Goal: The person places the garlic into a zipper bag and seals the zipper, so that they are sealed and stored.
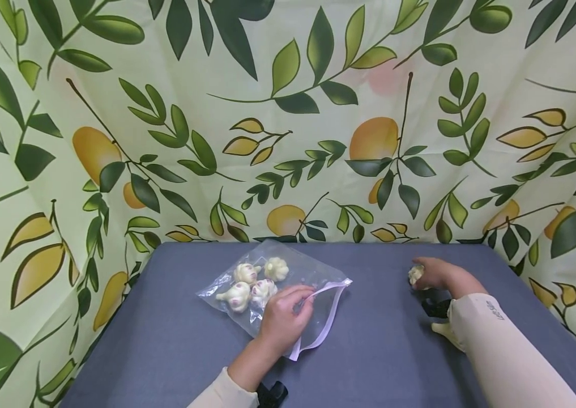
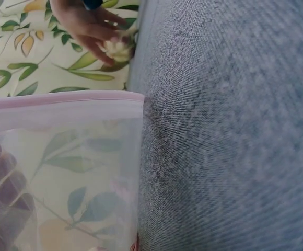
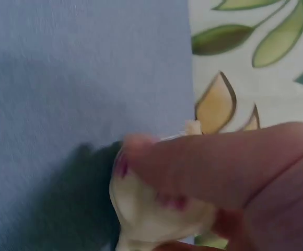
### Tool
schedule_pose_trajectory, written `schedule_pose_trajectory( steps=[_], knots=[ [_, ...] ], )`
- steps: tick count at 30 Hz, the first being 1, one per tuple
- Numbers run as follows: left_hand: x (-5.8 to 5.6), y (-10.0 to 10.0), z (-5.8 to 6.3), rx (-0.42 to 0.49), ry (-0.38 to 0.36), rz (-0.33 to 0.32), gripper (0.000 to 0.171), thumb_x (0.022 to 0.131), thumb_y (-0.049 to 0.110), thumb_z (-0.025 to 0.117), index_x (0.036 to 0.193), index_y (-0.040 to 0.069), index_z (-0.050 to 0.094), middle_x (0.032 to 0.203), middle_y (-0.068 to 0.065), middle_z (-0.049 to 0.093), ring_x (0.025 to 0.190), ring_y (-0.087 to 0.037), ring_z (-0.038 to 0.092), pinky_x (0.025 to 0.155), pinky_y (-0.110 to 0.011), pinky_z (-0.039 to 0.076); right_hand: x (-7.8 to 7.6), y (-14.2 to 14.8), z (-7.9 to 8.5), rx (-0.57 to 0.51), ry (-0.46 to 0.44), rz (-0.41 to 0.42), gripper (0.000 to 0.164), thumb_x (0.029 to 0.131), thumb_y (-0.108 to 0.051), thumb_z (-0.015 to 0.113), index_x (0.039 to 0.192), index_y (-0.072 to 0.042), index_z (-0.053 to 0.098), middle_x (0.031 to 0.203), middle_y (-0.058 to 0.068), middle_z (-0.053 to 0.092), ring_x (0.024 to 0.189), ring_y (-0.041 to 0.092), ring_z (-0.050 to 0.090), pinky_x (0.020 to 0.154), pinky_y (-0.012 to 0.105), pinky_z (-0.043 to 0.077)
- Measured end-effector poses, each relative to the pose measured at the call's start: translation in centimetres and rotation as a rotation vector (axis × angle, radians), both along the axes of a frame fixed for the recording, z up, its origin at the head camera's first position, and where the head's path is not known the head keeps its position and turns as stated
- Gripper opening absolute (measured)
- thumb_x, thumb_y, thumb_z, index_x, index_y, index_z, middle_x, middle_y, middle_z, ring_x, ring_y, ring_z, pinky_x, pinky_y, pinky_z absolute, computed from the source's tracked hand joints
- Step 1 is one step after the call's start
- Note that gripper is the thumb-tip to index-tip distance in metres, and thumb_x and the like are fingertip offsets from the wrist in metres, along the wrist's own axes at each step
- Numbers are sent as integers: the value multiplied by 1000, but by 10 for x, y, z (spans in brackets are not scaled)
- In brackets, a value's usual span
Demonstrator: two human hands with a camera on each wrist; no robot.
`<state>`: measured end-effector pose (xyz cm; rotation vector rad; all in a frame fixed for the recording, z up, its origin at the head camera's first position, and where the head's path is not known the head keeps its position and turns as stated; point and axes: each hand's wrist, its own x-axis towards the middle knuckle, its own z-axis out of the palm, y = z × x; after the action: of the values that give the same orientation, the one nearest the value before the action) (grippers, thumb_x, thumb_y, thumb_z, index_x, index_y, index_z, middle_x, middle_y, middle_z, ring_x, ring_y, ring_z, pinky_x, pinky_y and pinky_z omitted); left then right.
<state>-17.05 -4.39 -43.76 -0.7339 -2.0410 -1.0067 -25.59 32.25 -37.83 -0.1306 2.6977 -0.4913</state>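
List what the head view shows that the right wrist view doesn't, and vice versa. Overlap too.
Only head: the left hand pinching the edge of a clear bag, four garlic bulbs inside it, and a pale piece, apparently more garlic, partly hidden by the right sleeve.

Only right wrist: purple patches on the held bulb, seen close up.

Both: the right hand gripping that bulb, the blue-grey tabletop and the leaf-print cloth.
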Motion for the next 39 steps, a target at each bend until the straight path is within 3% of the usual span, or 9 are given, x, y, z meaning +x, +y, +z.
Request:
schedule_pose_trajectory(
  steps=[4, 9, 14, 19, 25, 32, 39],
  knots=[
    [0, 3, -1, -6, 26, 0, 13, 79, 5, 74, 91, 8, 77, 94, 0, 76, 92, -15, 72, 84, -25, 56, 5, -15, -1, 12, -54, -20, 72, 81, -4, 70, 144, 10, 38, 145, 40, 33, 130, 57, 35, 103, 68, 35],
    [1, 3, 0, -12, -4, 10, 12, 81, 7, 72, 92, 9, 77, 95, 0, 76, 93, -14, 72, 86, -24, 56, 10, -38, 6, 36, -53, 14, 67, 81, -7, 73, 140, 9, 45, 142, 36, 42, 126, 52, 43, 101, 64, 39],
    [1, 2, -1, -13, -1, 9, 12, 81, 7, 73, 92, 9, 77, 96, 1, 76, 93, -14, 72, 85, -24, 56, 16, -58, 9, 60, -55, 30, 64, 80, -11, 76, 135, 9, 50, 131, 30, 54, 107, 37, 53, 92, 55, 46],
    [0, 0, -3, -13, 33, 13, 14, 78, 5, 74, 92, 9, 77, 95, 0, 76, 91, -15, 72, 84, -25, 57, 24, -75, 5, 95, -4, -4, 63, 74, -13, 82, 130, 6, 58, 119, 23, 62, 95, 31, 55, 85, 50, 49],
    [-1, -1, -3, -12, 35, 14, 13, 79, 6, 74, 91, 9, 77, 94, 0, 76, 91, -15, 72, 83, -25, 57, 43, -98, -1, 141, 91, -13, 53, 64, -21, 89, 111, -6, 70, 93, 8, 65, 79, 25, 55, 69, 44, 48],
    [0, 0, -2, -9, 38, 5, 13, 78, 4, 74, 91, 8, 77, 94, 0, 76, 91, -15, 72, 83, -25, 57, 63, -102, -15, -3, 191, -12, 66, 61, -29, 90, 118, -4, 69, 97, 11, 69, 78, 23, 56, 67, 40, 48],
    [2, 1, -2, 2, 20, 1, 13, 79, 5, 73, 92, 8, 77, 94, 0, 76, 91, -15, 72, 84, -26, 57, 73, -93, -28, -151, 249, -59, 73, 62, -31, 89, 124, -1, 66, 104, 13, 70, 81, 19, 58, 72, 36, 49]
  ],
)
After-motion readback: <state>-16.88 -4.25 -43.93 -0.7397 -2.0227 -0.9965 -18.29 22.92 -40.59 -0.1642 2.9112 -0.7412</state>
